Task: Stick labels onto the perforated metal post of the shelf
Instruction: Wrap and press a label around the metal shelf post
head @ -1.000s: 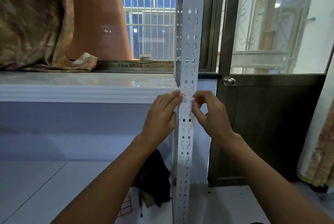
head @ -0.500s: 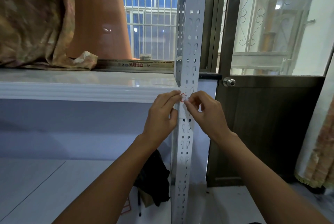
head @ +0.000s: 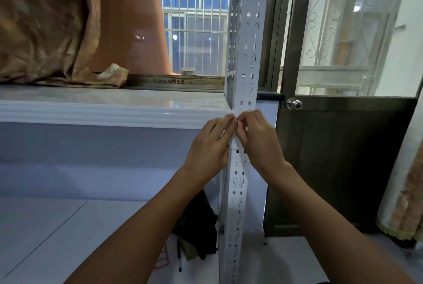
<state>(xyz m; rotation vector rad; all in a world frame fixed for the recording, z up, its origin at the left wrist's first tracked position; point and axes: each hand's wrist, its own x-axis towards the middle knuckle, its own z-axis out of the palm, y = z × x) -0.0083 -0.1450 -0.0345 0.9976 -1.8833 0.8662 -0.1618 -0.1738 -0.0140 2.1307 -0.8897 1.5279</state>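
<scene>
Both hands meet at the perforated metal post [head: 243, 82] — the left hand [head: 209, 144] and right hand [head: 258, 139] have fingertips pinched together on a small label against its face; the label is hidden and unreadable. The pale grey post stands upright, punched with keyhole slots. Behind, a window-track strip [head: 176, 81] reads "鸿明铝业".

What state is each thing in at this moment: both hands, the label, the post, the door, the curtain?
left hand: fingertips meeting the right hand's at the post, on the label.
right hand: fingers curled, pinching at the same spot.
label: white strip on the post, mostly hidden by the fingers.
perforated post: upright, holes uncovered above and below the hands.
door: closed.
curtain: bunched on the sill.
</scene>
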